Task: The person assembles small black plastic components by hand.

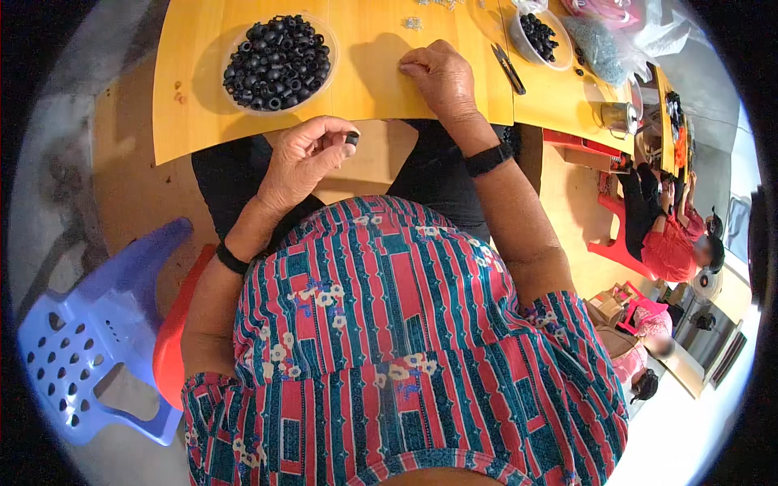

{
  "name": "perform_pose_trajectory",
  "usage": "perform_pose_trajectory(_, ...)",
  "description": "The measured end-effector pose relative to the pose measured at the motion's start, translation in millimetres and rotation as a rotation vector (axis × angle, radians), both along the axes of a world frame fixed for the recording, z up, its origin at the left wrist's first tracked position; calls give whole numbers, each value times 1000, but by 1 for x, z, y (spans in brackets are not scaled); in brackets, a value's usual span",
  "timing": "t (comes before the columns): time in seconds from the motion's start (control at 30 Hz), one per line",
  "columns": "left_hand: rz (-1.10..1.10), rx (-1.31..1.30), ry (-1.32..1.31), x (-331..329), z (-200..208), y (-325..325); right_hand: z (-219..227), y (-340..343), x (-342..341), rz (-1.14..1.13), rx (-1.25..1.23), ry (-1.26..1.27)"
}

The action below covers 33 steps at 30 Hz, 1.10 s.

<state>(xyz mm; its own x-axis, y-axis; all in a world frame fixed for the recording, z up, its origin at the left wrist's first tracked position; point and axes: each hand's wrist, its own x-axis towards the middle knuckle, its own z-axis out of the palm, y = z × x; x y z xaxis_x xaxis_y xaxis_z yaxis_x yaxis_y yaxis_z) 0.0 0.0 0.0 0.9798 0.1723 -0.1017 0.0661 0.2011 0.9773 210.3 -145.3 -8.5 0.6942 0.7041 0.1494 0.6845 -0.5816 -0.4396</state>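
Pinched between the thumb and forefinger of my left hand is a small black ring-shaped part, held just off the table's near edge. My right hand is over the yellow table, its fingers drawn together; whatever is in them, if anything, is hidden. Beyond my left hand stands a round shallow container heaped with black ring-like parts. A little pile of tiny clear pieces lies just past my right hand. To the right of that hand rests a pair of black-handled tweezers or snips.
At the back right, a white bowl holds more black parts beside plastic bags. A metal mug stands near the right edge. A blue plastic stool is at my left. Other people sit at the right, one in a red top.
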Motion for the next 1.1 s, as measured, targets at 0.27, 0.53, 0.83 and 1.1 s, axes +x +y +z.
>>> perform_pose_trajectory(0.27,-3,3,-17,16,0,-2,-7,8,-4,123,-15,-199)
perform_pose_trajectory(0.53,94,-25,-59,36,-18,-10,-10,4,1,182,32,-226)
perform_pose_trajectory(0.83,104,-35,-59,37,-19,-13,-16,-6,-9,150,203,-205)
perform_pose_trajectory(1.1,112,-55,-42,32,-17,-13,-11,-16,-25,318,217,-276)
